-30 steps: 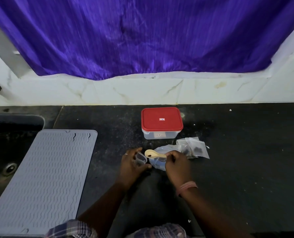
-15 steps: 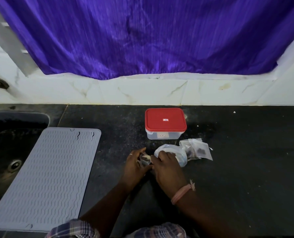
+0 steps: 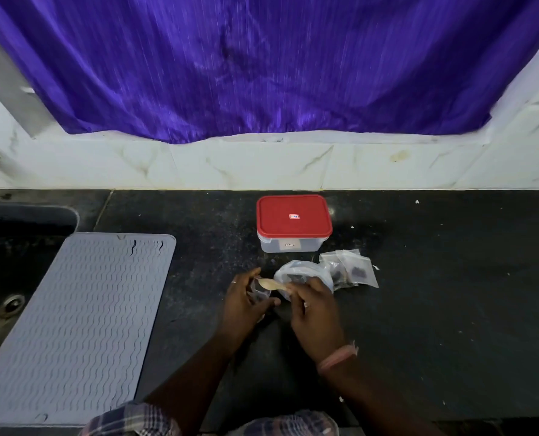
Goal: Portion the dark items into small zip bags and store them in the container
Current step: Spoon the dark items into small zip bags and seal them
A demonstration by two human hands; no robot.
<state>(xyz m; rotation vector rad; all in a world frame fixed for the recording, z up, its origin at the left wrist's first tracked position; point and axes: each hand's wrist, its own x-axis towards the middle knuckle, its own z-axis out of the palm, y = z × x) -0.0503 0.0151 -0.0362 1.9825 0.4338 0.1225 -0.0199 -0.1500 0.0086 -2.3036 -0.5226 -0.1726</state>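
Note:
On the black counter my left hand grips a small clear zip bag held open at its mouth. My right hand holds a small wooden spoon whose bowl rests at the bag's mouth. Just behind my right hand lies a larger clear plastic bag with dark items inside. To its right lie several filled small zip bags showing dark contents. The clear container with a red lid stands shut behind them.
A grey ribbed drying mat covers the counter at the left, partly over a dark sink. A white tiled wall and a purple curtain stand behind. Bare black counter stretches to the right.
My right hand drew the spoon from the larger bag over to the small bag in my left hand. The camera view shifted slightly.

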